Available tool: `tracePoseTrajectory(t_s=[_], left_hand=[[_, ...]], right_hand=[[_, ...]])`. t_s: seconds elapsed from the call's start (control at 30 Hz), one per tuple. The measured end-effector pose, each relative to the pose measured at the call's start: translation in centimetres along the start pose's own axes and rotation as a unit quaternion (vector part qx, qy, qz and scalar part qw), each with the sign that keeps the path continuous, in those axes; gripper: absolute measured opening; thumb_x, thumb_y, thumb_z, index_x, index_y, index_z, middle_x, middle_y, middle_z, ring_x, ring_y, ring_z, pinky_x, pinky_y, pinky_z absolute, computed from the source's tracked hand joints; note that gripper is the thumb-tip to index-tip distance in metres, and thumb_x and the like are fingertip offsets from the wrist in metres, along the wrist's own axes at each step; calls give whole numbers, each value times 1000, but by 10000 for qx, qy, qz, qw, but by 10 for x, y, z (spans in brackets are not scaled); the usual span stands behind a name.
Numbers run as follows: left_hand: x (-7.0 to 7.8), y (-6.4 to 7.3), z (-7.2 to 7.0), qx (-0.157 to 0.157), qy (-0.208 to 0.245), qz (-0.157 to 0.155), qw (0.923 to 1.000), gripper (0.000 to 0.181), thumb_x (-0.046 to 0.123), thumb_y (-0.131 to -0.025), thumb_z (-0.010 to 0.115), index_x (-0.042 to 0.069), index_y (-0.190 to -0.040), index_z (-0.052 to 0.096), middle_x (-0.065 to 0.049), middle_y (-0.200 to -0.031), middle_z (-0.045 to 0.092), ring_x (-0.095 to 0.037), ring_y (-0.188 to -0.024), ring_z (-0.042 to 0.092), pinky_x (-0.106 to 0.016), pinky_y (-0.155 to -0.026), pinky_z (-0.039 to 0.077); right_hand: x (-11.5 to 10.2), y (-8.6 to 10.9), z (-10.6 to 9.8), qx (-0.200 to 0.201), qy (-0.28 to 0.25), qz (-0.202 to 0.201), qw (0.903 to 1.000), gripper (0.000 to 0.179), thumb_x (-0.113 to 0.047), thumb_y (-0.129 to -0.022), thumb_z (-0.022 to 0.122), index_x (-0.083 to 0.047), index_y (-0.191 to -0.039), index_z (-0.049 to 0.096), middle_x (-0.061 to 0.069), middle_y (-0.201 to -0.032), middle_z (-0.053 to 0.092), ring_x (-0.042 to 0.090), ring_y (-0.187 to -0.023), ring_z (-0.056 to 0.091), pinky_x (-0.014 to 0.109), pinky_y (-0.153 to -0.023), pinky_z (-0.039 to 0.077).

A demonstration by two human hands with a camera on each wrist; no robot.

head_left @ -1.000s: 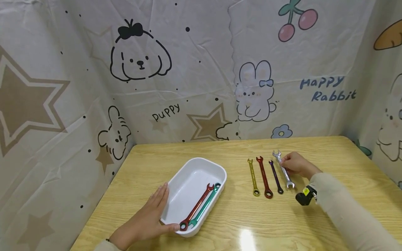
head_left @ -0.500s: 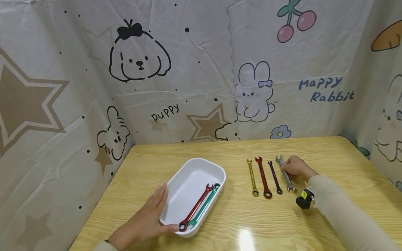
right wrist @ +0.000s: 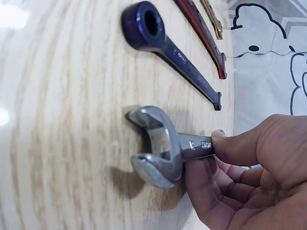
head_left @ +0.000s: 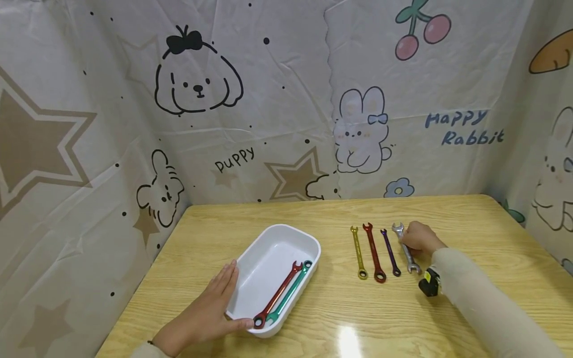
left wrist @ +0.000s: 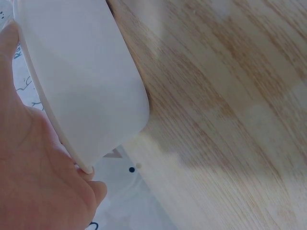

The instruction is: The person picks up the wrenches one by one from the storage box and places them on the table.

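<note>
My right hand (head_left: 421,237) pinches the shank of a silver open-end wrench (head_left: 409,259) between thumb and fingers. Its nearer jaw end shows large in the right wrist view, close over the wood, with its shadow beside it. To its left lie a small purple wrench (head_left: 391,252), a red wrench (head_left: 374,252) and a yellow wrench (head_left: 358,252), spaced in a row. My left hand (head_left: 203,311) rests against a white tray (head_left: 283,226), fingers straight along its left rim and thumb over the near corner. Inside the tray, another red wrench (head_left: 278,294) lies beside a green wrench (head_left: 290,292).
A wood-grain table (head_left: 340,308) carries everything. Behind it and at both sides hangs a pale printed cloth (head_left: 277,99) with cartoon animals and stars. A black device (head_left: 429,282) sits at the right wrist.
The right hand has lowered the silver wrench toward the table and shifted it slightly, so that it lines up beside the purple wrench. The left hand keeps its place on the tray.
</note>
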State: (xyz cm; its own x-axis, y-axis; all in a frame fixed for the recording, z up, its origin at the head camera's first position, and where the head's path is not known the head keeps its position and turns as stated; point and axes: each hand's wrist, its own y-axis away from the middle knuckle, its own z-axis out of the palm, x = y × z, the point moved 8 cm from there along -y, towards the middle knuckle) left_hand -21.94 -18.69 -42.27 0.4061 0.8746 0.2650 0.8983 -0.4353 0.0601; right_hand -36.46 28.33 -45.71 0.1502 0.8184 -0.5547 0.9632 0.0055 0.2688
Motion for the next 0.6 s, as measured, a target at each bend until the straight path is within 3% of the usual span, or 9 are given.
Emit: tracePoseTrajectory(t_s=[0.33, 0.6], left_hand=[[1, 1, -1, 26, 60, -18, 10000, 118, 75, -77, 57, -2, -152, 8, -16, -160, -2, -34, -146, 3, -53, -115, 16], [-2, 0, 1, -29, 110, -32, 9999, 118, 75, -77, 57, -1, -152, 6, -15, -160, -4, -33, -147, 1, -54, -116, 14]], right_hand=[[-10, 7, -6, 331, 817, 16, 9961, 19, -10, -84, 56, -1, -69, 50, 10, -66, 52, 19, -56, 50, 26, -50, 41], [-8, 5, -7, 229, 911, 86, 9955, 22, -14, -87, 61, 5, -79, 53, 13, -71, 53, 21, -61, 51, 28, -55, 40]])
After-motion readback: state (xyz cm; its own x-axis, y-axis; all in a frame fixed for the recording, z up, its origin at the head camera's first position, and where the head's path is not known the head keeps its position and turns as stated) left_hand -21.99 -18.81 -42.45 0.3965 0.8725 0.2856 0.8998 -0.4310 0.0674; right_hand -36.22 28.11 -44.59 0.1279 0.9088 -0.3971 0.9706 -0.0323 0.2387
